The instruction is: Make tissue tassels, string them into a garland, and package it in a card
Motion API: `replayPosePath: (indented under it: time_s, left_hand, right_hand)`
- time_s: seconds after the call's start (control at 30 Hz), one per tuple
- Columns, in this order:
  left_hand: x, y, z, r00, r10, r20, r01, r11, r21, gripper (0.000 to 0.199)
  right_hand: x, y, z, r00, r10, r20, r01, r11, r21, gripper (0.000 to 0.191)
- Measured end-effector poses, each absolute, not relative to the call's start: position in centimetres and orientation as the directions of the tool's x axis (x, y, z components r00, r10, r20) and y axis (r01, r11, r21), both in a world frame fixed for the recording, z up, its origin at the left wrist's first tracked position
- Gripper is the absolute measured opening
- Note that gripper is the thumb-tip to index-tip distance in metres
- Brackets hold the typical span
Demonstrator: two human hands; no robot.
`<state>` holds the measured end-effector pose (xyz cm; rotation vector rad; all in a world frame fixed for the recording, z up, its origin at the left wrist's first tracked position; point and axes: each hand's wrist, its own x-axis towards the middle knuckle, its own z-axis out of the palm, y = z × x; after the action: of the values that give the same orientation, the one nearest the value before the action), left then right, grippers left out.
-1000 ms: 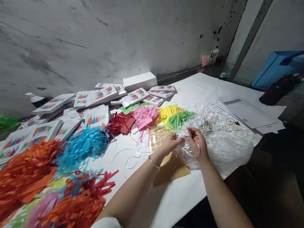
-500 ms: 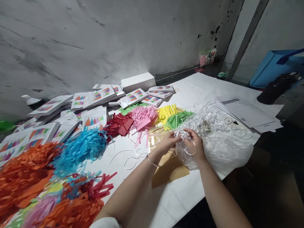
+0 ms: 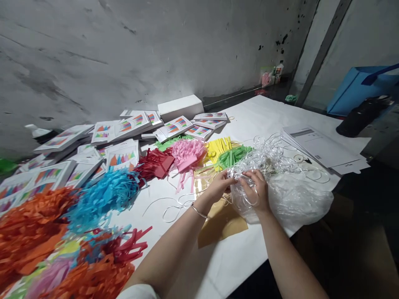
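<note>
Gripping loose strands of white string (image 3: 268, 158) with the left hand (image 3: 217, 187) and the right hand (image 3: 258, 191), held close together. Handling the string over one end of a clear plastic bag (image 3: 301, 199) on the table (image 3: 268, 114), beside brown paper (image 3: 224, 227) and in front of a green tassel (image 3: 232, 157).

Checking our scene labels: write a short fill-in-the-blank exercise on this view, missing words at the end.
1. The left hand and right hand are both on tangled ____ cord.
2. The bracelet circles the ____ wrist.
3. The handled bag behind the black bottle is ____.

Missing words: white; left; blue.
</note>
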<state>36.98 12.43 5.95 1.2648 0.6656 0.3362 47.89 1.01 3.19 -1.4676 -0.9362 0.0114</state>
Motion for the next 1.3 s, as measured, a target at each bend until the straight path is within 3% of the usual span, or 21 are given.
replayPosePath:
  time_s: [0.17, 0.4, 0.53, 0.67, 0.93, 1.17, 1.3]
  left_hand:
    - [37.1, 12.4, 6.3, 0.797, 0.535, -0.280, 0.102, 0.338, 0.936, 0.034]
    - [37.6, 12.9, 5.8, 0.704, 0.669, -0.236, -0.034, 0.364, 0.931, 0.038]
    - [37.4, 12.5, 6.0, 0.727, 0.638, -0.254, 0.017, 0.354, 0.935, 0.035]
    - [37.4, 12.0, 6.2, 0.756, 0.613, -0.229, 0.072, 0.270, 0.960, 0.028]
    - [37.8, 12.7, 5.6, 0.629, 0.770, -0.109, 0.065, 0.087, 0.994, 0.020]
    - [37.5, 12.3, 5.3, 0.710, 0.690, -0.143, 0.085, 0.118, 0.989, 0.035]
    - [38.0, 12.2, 5.3, 0.727, 0.671, -0.147, 0.046, 0.165, 0.985, 0.033]
  right_hand:
    - [47.4, 1.5, 2.8, 0.634, 0.589, 0.501, 0.517, 0.160, -0.841, 0.010]
    - [47.8, 1.3, 1.9, 0.687, 0.605, 0.403, 0.454, 0.076, -0.888, 0.011]
    - [48.0, 1.4, 2.0, 0.672, 0.631, 0.388, 0.423, 0.102, -0.900, 0.016]
    - [47.6, 1.7, 2.7, 0.635, 0.666, 0.392, 0.411, 0.139, -0.901, 0.012]
    - [48.0, 0.8, 2.4, 0.603, 0.710, 0.364, 0.365, 0.160, -0.917, 0.018]
    - [48.5, 1.6, 1.7, 0.695, 0.647, 0.315, 0.247, 0.196, -0.949, 0.020]
    - [48.3, 2.1, 1.0, 0.712, 0.652, 0.260, 0.176, 0.193, -0.965, 0.022]
